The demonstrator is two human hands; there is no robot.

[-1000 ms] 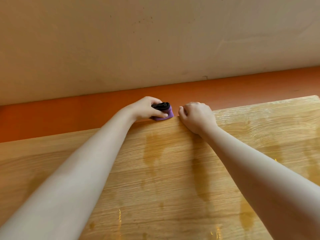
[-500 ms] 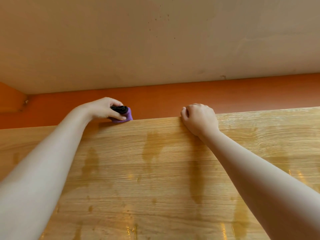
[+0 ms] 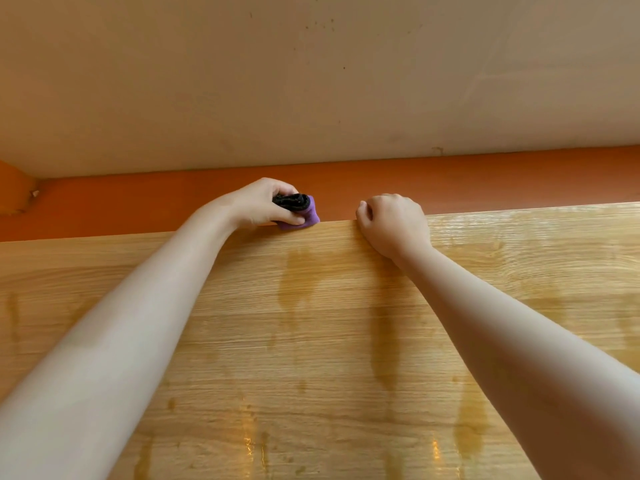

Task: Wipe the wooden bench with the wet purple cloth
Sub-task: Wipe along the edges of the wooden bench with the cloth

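We reach both arms out across the worktop (image 3: 325,362), a pale wood-grain surface that fills the lower half of the view. Its far edge runs from 9 o'clock to 3 o'clock just above the middle.

Our left hand (image 3: 259,204) lies at that far edge, a little toward 11 o'clock from the centre. It grips the purple cloth (image 3: 309,216), which is bunched into a small wad. The thumb presses on the near side of the wad and the fingers are curled over the top. A black layer (image 3: 291,200) shows in the fold of the cloth, under the fingers. The purple part touches the far edge of the worktop and sticks out of the hand toward 3 o'clock.

Our right hand (image 3: 393,225) is at 3 o'clock of the cloth, near it but not touching it. Its knuckles are up and its fingers are curled over the far edge of the worktop, holding that edge. The thumb is tucked in on the side toward 9 o'clock.

Dark wet streaks (image 3: 381,341) run along the wood toward 6 o'clock from both hands, and a broader damp patch (image 3: 299,282) lies between our forearms. Bright glints (image 3: 248,441) show near the 6 o'clock border.

Beyond the far edge, toward 12 o'clock, runs an orange band (image 3: 485,183), and past it a beige surface (image 3: 311,81) with small dark specks. At 9 o'clock the band meets a corner (image 3: 20,195).
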